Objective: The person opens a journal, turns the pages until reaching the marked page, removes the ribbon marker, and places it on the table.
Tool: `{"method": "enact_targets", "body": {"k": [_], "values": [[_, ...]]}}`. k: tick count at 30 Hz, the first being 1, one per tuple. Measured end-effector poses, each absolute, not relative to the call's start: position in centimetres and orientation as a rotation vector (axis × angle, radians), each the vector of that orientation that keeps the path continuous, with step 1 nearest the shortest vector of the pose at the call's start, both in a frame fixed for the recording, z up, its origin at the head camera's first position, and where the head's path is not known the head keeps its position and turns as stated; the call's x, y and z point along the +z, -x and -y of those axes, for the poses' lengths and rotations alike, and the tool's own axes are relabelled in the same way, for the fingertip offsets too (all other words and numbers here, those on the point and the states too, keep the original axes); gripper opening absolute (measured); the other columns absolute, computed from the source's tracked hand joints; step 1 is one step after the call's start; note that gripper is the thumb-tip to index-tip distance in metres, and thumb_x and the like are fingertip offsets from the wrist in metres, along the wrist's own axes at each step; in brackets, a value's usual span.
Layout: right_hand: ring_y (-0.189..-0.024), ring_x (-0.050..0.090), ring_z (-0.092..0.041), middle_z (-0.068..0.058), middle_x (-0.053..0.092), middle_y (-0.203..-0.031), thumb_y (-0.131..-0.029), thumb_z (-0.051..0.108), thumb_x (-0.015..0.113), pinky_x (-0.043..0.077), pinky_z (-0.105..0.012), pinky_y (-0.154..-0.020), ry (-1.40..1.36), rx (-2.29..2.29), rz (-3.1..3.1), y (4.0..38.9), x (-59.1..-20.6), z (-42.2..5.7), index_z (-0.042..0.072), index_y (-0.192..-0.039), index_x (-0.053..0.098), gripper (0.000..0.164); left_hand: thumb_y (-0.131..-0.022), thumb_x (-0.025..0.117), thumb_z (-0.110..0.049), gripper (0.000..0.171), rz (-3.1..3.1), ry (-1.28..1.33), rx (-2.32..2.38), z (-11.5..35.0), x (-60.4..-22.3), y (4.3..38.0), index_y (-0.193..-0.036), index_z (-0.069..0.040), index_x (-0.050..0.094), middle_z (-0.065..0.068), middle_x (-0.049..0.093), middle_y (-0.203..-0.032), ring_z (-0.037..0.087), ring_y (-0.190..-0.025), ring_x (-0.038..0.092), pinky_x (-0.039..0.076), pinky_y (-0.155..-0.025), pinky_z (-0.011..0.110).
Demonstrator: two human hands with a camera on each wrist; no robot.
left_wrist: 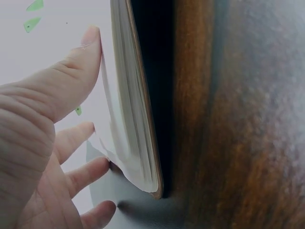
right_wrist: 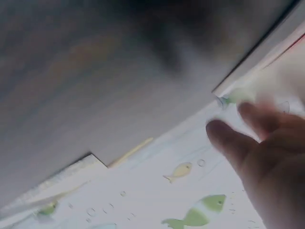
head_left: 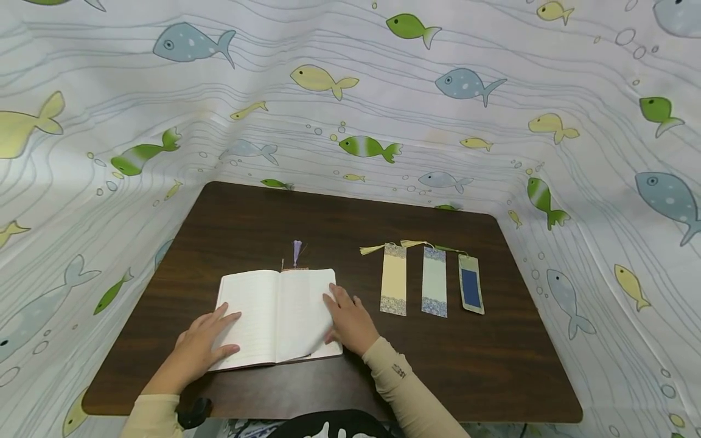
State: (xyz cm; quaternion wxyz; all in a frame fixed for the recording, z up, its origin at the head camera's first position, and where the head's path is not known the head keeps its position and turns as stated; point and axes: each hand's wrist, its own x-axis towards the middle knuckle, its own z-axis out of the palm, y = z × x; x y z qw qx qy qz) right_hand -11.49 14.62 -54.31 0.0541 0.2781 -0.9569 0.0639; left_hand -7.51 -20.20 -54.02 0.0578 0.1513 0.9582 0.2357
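Observation:
An open notebook (head_left: 249, 322) with white lined pages lies on the brown table. My left hand (head_left: 199, 347) rests on the outer part of its left page, fingers spread and thumb apart. In the left wrist view that thumb stands over the thick stack of pages (left_wrist: 126, 95). My right hand (head_left: 353, 319) is at the right side of the notebook, fingertips right at the edge of a raised page (head_left: 301, 316). The lower corner of this page bends up from the sheets beneath. A purple tassel (head_left: 296, 252) sticks out beyond the notebook's top edge. The right wrist view is blurred.
Right of the notebook lie a yellow bookmark (head_left: 394, 280), a pale green bookmark (head_left: 434, 283) and a bookmark with a dark blue panel (head_left: 471, 286), all with tassels at the top. A fish-patterned cloth (head_left: 317, 36) hangs around the table (head_left: 339, 213).

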Motion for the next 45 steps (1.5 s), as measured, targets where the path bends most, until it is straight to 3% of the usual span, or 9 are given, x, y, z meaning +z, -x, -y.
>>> {"method": "enact_targets", "body": {"k": [5,11,15,19,26,29,35,39,45], "values": [[-0.141,0.034,-0.033,-0.023,0.021,-0.157,-0.073,0.035,0.083,0.041,-0.046,-0.106,-0.783,0.565,2.834,11.3,-53.9,-13.1,-0.006,-0.152,0.005,0.118,-0.084,0.070,-0.044,0.068,-2.895,-0.452,0.728,20.2,-53.9,7.4,-0.141,-0.015,0.049,0.024,0.032,-0.152,0.048,-0.129,0.034,0.030,-0.087,0.075],[-0.140,0.034,-0.016,-0.010,0.015,-0.161,-0.085,0.029,0.074,0.034,-0.031,-0.111,-1.172,1.316,2.878,10.1,-52.3,-10.1,0.013,-0.154,-0.013,0.112,-0.079,0.072,-0.047,0.075,-2.861,-0.427,0.745,20.3,-53.5,7.3,-0.142,-0.014,0.048,0.029,0.030,-0.151,0.053,-0.126,0.034,0.029,-0.087,0.076],[-0.145,0.022,-0.012,-0.003,0.012,-0.162,-0.086,0.034,0.071,0.025,-0.029,-0.116,-1.433,1.246,2.893,9.4,-51.9,-7.9,0.013,-0.156,-0.002,0.103,-0.082,0.074,-0.036,0.072,-2.853,-0.420,0.763,20.4,-53.5,7.4,-0.142,-0.007,0.046,0.034,0.027,-0.150,0.057,-0.126,0.034,0.031,-0.089,0.076],[-0.148,0.018,-0.016,-0.004,0.016,-0.162,-0.092,0.041,0.061,0.023,-0.035,-0.117,-1.532,0.773,2.929,9.0,-52.1,-6.1,0.014,-0.155,0.022,0.079,-0.096,0.059,-0.015,0.061,-2.830,-0.376,0.870,20.7,-53.5,7.5,-0.147,0.005,0.032,0.035,0.023,-0.151,0.056,-0.132,0.028,0.029,-0.099,0.071],[-0.145,0.028,-0.021,-0.003,0.031,-0.157,-0.096,0.051,0.049,0.033,-0.045,-0.112,-1.536,0.173,2.867,8.5,-52.9,-4.6,0.025,-0.146,0.044,0.057,-0.107,0.026,-0.033,0.058,-2.800,-0.202,1.141,21.5,-52.9,7.7,-0.154,-0.001,0.015,0.033,0.024,-0.152,0.056,-0.134,0.026,0.026,-0.101,0.070],[-0.144,0.031,-0.020,-0.002,0.033,-0.156,-0.097,0.050,0.049,0.035,-0.044,-0.111,-1.531,0.107,2.835,8.5,-53.0,-4.4,0.026,-0.145,0.046,0.054,-0.106,0.035,-0.035,0.058,-2.775,-0.222,1.157,21.6,-52.8,7.8,-0.155,-0.008,0.019,0.030,0.021,-0.154,0.055,-0.136,0.024,0.024,-0.099,0.073],[-0.142,0.033,-0.015,0.001,0.038,-0.154,-0.099,0.036,0.053,0.036,-0.039,-0.110,-1.518,0.035,2.794,8.8,-53.2,-4.4,0.027,-0.144,0.047,0.046,-0.089,0.066,-0.042,0.065,-2.847,-0.417,0.804,20.9,-53.6,7.8,-0.143,-0.009,0.047,0.031,0.027,-0.151,0.056,-0.130,0.031,0.029,-0.092,0.077],[-0.145,0.026,-0.017,0.000,0.030,-0.158,-0.097,0.026,0.058,0.035,-0.042,-0.111,-1.433,0.050,2.821,9.1,-53.2,-4.5,0.025,-0.148,0.041,0.054,-0.081,0.075,-0.035,0.066,-2.892,-0.434,0.724,20.8,-53.9,7.8,-0.138,-0.009,0.053,0.030,0.032,-0.149,0.054,-0.127,0.034,0.029,-0.089,0.078],[-0.147,0.019,-0.033,-0.009,0.019,-0.161,-0.083,0.053,0.066,0.031,-0.057,-0.110,-1.107,-0.027,2.953,9.6,-53.7,-4.5,0.020,-0.151,0.034,0.083,-0.079,0.075,-0.037,0.069,-2.873,-0.405,0.683,20.8,-54.1,8.0,-0.138,-0.010,0.052,0.031,0.031,-0.149,0.055,-0.128,0.032,0.027,-0.090,0.078]]}}
